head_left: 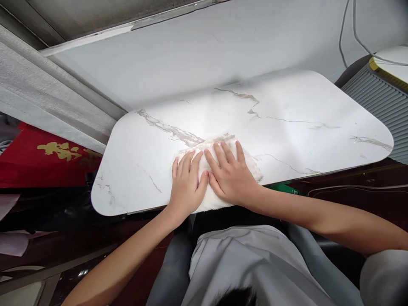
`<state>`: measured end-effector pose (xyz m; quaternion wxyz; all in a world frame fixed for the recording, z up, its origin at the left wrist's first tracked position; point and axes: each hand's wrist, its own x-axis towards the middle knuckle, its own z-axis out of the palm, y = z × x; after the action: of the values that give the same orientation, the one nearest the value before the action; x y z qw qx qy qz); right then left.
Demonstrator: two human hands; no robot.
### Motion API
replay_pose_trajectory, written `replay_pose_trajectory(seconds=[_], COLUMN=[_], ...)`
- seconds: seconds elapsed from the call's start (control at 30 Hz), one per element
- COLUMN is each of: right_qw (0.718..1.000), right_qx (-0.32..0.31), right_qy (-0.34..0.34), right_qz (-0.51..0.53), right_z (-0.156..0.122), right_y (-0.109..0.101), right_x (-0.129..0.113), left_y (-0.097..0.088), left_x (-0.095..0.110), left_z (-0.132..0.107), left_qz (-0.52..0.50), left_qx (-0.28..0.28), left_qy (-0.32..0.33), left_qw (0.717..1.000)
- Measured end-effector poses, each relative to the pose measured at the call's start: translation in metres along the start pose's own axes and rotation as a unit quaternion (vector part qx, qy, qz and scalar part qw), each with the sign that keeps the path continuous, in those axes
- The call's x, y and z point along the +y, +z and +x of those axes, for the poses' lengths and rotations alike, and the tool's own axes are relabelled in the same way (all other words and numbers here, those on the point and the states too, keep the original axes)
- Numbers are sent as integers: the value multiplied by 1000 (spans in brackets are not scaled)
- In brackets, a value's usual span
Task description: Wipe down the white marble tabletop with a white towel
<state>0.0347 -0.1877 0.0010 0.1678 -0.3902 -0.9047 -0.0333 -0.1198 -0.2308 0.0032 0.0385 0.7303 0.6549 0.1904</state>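
Note:
A white fluffy cloth (219, 146) lies on the near edge of a white marble-pattern table (287, 119). My left hand (187, 180) lies flat on the cloth's left part with fingers spread. Beside it, my right hand (230, 174) presses flat on the cloth's middle, fingers pointing away from me. The two thumbs touch. Most of the cloth is hidden under my hands; its fuzzy edges show beyond the fingertips and to the right.
A grey wall runs behind the table. At the far right stands a ribbed grey unit (379, 93) with cables above it. A red cloth with gold lettering (47, 157) lies at the left. Dark floor and my grey-clothed lap (242, 263) are below the table edge.

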Motion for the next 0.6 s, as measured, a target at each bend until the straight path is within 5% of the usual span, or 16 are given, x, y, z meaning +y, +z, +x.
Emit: replay_pose_trajectory(seconds=[0.2,0.6], right_qw=[999,991], right_qx=[-38,18], right_qy=[-11,118], right_qz=[-3,63], right_z=[43,184], right_y=[12,64], right_x=[9,54], left_y=[0,19], left_x=[-23,-113], left_z=[36,187], left_qz=[5,-65], left_qx=[5,67], left_qy=[-30,-38], left_qw=[1000,995])
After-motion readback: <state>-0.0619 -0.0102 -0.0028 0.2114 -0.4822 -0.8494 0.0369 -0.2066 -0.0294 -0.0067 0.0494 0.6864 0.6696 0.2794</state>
